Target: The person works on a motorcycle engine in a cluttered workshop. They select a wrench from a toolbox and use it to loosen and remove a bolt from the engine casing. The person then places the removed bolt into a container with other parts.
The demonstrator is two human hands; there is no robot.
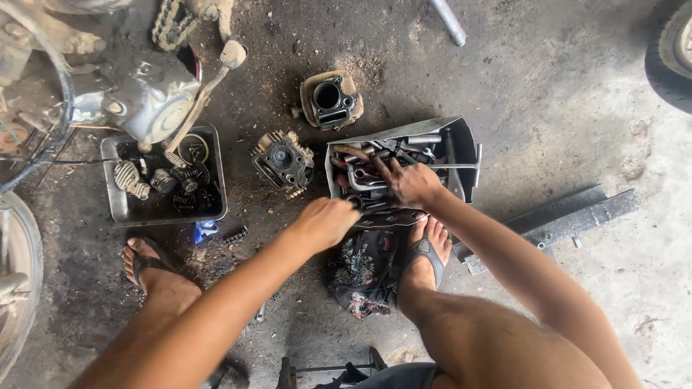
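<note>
My right hand (409,181) reaches into an open metal toolbox (465,144) full of wrenches and sockets, fingers spread among the tools. My left hand (326,222) rests at the box's near left corner with fingers curled; what it grips, if anything, is hidden. A grimy cylinder head (283,161) lies just left of the box, and an engine cylinder block (331,99) sits behind it on the oily floor.
A metal tray (115,151) with springs, gears and small parts sits at left under a motorcycle engine (144,94) and kick lever. A patterned rag (364,274) lies between my sandalled feet. A steel channel (569,216) lies at right; tyres show at both edges.
</note>
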